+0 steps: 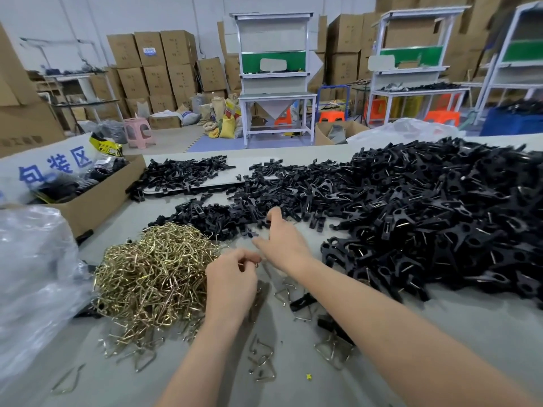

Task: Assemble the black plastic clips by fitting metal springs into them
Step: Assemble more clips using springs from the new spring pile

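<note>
Through the head camera I see only the person's arms and hands. The left hand (232,277) and the right hand (282,245) are bare, wrists included. The left forearm (199,356) and the right forearm (382,327) are slender and uncovered up to the frame edge. The wide lens makes the right one look thicker towards the bottom corner.

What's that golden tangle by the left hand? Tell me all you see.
A loose heap of springs: thin brass-coloured wire bent into angular loops, tangled. It lies on the grey table, strays scattered along its near edge. Black clips border its far side, a clear bag its left. The left hand sits at its right edge, seemingly pinching one spring.
</note>
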Available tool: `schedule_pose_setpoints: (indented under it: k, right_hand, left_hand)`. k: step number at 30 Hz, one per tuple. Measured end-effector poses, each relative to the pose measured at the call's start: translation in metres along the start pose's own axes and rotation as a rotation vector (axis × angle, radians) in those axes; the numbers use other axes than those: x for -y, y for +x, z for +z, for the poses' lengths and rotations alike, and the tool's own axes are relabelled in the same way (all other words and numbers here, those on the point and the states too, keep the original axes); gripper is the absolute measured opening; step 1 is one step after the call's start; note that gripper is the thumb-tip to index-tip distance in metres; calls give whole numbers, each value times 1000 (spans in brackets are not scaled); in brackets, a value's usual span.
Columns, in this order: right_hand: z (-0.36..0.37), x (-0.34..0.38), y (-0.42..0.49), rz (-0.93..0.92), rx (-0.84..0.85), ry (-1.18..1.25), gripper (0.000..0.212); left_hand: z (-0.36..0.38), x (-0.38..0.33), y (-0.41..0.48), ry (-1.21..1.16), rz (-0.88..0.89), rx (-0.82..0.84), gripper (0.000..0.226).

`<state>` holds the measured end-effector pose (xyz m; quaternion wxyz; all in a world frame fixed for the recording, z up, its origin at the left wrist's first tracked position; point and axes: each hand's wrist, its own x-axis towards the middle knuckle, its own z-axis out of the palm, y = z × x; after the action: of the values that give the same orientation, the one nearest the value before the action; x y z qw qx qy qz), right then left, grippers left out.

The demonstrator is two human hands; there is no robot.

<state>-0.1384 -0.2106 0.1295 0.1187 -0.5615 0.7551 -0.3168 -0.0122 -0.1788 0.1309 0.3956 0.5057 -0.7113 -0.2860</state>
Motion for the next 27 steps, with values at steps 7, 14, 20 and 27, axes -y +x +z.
schedule_pose_setpoints:
  k: [7, 14, 20, 27]
  right_hand:
    - [18, -1, 15, 65, -2, -207, 26]
    - [-35, -12, -15, 102, -95, 509, 18]
    - [-51, -27, -102, -225, -265, 360, 22]
    - [-54, -32, -110, -311, -267, 314, 52]
  left_hand:
    - [-2, 0, 1, -13, 24, 44, 37]
    - [1, -8, -2, -254, -21, 152, 29]
    - [11, -18, -13, -709, -182, 483, 17]
    - [22, -19, -18, -844, -221, 442, 20]
